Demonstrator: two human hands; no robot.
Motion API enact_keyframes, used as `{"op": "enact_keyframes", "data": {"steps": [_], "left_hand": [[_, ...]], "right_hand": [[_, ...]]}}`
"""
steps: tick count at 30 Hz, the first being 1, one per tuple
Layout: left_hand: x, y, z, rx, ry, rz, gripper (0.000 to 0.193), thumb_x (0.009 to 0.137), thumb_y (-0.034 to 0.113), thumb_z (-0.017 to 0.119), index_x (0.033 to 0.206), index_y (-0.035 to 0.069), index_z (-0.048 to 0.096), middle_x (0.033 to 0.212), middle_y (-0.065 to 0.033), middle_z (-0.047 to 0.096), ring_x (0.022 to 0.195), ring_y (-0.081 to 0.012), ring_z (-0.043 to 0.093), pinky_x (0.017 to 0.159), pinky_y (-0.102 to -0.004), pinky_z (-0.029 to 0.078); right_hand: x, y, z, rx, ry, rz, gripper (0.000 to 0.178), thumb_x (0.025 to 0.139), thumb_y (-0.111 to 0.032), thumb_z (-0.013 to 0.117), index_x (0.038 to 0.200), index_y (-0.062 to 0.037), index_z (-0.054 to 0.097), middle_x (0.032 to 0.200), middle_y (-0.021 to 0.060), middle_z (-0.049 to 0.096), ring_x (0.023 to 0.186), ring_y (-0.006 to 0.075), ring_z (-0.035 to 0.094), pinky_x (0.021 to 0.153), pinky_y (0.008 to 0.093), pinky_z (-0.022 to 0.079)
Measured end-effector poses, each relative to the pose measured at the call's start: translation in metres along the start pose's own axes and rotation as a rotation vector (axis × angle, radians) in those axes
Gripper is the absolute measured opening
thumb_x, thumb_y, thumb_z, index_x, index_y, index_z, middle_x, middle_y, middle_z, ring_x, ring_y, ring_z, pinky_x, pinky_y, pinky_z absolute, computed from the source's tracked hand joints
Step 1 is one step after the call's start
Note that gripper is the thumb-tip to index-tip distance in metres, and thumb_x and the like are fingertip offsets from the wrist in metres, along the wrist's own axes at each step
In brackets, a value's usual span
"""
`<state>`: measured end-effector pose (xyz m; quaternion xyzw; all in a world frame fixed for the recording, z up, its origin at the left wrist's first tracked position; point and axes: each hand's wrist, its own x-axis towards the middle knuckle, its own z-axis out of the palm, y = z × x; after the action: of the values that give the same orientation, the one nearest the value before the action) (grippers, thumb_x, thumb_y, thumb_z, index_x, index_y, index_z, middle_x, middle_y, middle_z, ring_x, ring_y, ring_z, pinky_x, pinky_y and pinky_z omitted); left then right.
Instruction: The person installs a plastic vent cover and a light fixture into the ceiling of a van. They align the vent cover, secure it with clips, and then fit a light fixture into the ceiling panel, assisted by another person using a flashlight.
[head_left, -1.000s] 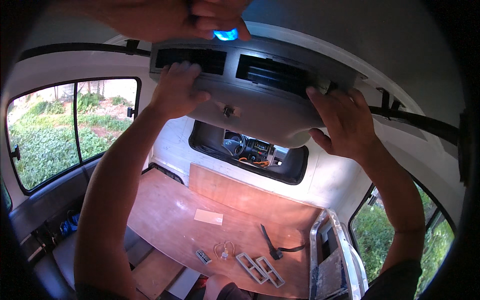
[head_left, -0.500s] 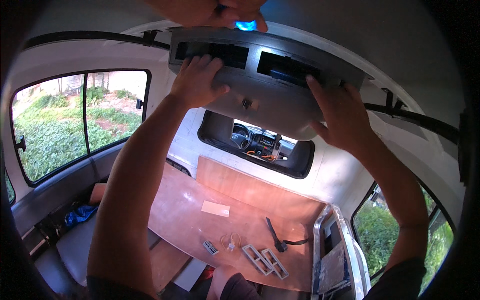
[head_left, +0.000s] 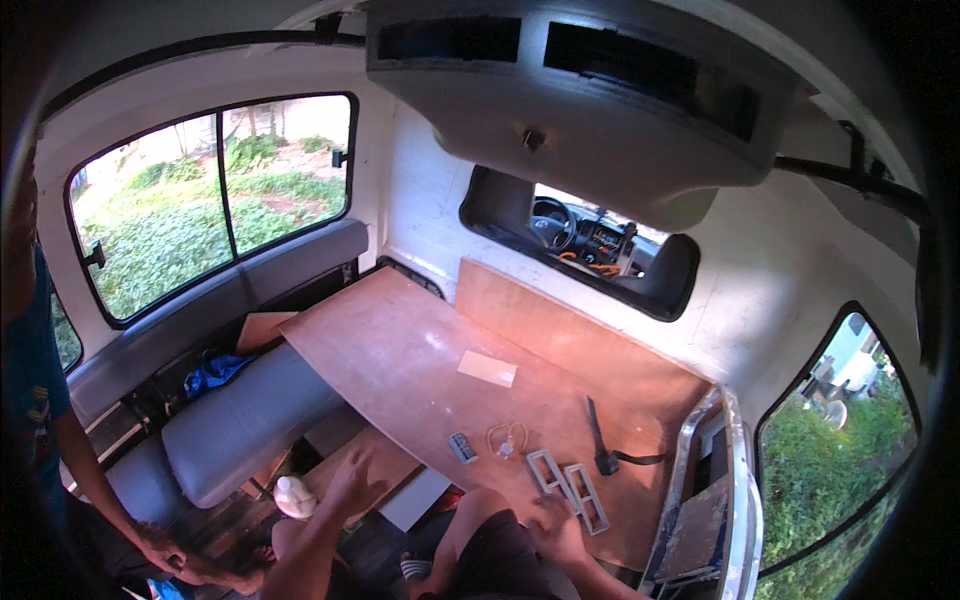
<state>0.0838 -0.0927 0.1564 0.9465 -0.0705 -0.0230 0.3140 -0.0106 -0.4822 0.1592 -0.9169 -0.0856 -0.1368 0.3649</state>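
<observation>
My left hand (head_left: 358, 483) is low at the table's near left edge, fingers loosely extended, with nothing visible in it. Over the near edge of the wooden table (head_left: 390, 330), my right hand (head_left: 556, 532) has its fingers apart. Its fingertips are right beside two pale rectangular vent frames (head_left: 586, 499); whether they touch cannot be made out. Above hangs a grey overhead air-vent housing (head_left: 620, 130) with dark rectangular openings. A grey remote-like piece (head_left: 462, 447), a thin wire loop with a connector (head_left: 507, 446) and a black strap (head_left: 605, 461) lie on the table.
A flat tan card (head_left: 487, 368) lies mid-table. Grey padded seats (head_left: 250, 425) line the left, with a white jug (head_left: 294, 497) beside them. Another person's hand (head_left: 175, 555) is at the lower left. A metal-edged cabinet (head_left: 735, 500) stands right.
Both my hands have come off the overhead housing and down to the table's near edge. The hand with a blue light above has left view. Another person now shows at left.
</observation>
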Motion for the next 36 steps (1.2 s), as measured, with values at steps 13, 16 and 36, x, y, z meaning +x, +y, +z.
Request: {"op": "enact_keyframes", "data": {"steps": [13, 16, 36], "left_hand": [[-0.126, -0.049, 0.05, -0.225, -0.374, -0.439, 0.064, 0.089, 0.036, 0.076, 0.145, 0.011, 0.055, 0.126, -0.0209, 0.069, 0.117, -0.0358, 0.067, 0.098, -0.0437, 0.052], [-0.115, -0.052, 0.05, -0.08, -0.439, -0.375, 0.065, 0.089, 0.038, 0.075, 0.145, 0.01, 0.055, 0.123, -0.0228, 0.07, 0.115, -0.0378, 0.068, 0.097, -0.0441, 0.052], [-0.051, -0.031, 0.068, -0.774, -0.177, -0.45, 0.063, 0.097, 0.043, 0.071, 0.148, 0.012, 0.051, 0.126, -0.0138, 0.068, 0.115, -0.028, 0.065, 0.092, -0.0448, 0.052]], "right_hand": [[-0.046, -0.023, 0.045, 0.106, -0.203, -0.448, 0.034, 0.08, -0.016, 0.078, 0.111, -0.006, 0.069, 0.121, 0.0145, 0.066, 0.108, 0.0347, 0.065, 0.09, 0.0446, 0.054], [-0.07, 0.003, 0.028, -0.009, -0.063, -0.374, 0.037, 0.076, -0.014, 0.08, 0.111, -0.006, 0.07, 0.123, 0.0153, 0.064, 0.109, 0.034, 0.065, 0.092, 0.0443, 0.053], [-0.028, 0.155, 0.016, -0.085, 0.168, 0.769, 0.073, 0.076, -0.031, 0.086, 0.131, -0.0011, 0.049, 0.125, 0.025, 0.062, 0.116, 0.042, 0.062, 0.099, 0.0513, 0.05]]}}
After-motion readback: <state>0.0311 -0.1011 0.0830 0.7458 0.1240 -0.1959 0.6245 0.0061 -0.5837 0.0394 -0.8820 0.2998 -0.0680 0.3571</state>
